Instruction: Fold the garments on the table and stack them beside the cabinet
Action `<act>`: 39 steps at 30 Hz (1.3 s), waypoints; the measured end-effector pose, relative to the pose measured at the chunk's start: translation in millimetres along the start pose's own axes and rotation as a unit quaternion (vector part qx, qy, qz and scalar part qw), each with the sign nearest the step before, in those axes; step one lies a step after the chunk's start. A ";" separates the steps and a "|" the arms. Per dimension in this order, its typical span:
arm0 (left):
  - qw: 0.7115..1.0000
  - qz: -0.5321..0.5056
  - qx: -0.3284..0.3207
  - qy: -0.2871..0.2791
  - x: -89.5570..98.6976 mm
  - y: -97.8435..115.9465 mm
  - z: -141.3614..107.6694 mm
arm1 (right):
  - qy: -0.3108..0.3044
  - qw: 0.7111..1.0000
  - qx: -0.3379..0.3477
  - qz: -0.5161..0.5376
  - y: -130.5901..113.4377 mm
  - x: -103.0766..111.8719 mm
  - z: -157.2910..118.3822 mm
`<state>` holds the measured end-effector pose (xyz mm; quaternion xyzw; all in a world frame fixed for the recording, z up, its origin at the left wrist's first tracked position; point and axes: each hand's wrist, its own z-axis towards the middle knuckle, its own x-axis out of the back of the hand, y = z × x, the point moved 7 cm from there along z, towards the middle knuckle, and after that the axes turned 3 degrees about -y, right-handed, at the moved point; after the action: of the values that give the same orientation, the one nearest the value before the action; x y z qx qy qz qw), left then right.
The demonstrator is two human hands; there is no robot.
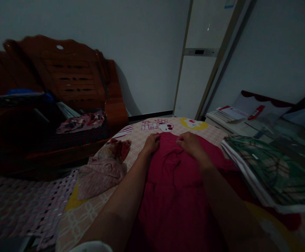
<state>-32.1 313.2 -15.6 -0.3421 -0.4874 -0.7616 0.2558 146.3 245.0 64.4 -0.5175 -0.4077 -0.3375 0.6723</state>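
Pink garment [165, 201] lies on the table [135, 140], mid-table, spread from near the far edge toward the near edge; long axis runs near-far, between the forearms. Front has a few creases.

Left hand [151, 143] is at the garment's far left corner, fingers curled at its border; too dim to tell if they pinch. Right hand [190, 143] is over its far end, further right, fingers bent, thumb and index close together at the cloth; can't tell if fabric is caught between. Most of the garment lies from the fingers toward the table's near edge. Both hands are about equally close to its far end.

Mauve cloth [102, 176] and red patterned cloth [122, 150] sit by the table's left edge. Green plaid cloth [270, 168] is on the right side.
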 end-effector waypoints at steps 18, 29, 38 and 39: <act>1.000 0.007 0.001 0.002 -1.0 0.6 -0.9 | -0.191 0.920 0.003 0.342 17.2 -60.8 -79.8; 0.998 0.039 -0.048 -0.003 19.9 47.9 5.2 | -0.195 0.952 0.057 0.228 18.1 -69.1 -87.5; 0.989 -0.025 -0.125 -0.079 -46.1 89.0 -2.4 | -0.098 0.990 0.100 0.014 3.7 -64.6 -92.5; 0.988 -0.027 -0.125 -0.089 -51.0 84.9 -3.2 | -0.096 0.989 0.114 0.005 1.7 -65.0 -93.1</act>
<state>60.8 279.7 -7.7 -0.4245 -0.4180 -0.7898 0.1457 137.8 157.1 -7.0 -0.4697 -0.5036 -0.2337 0.6864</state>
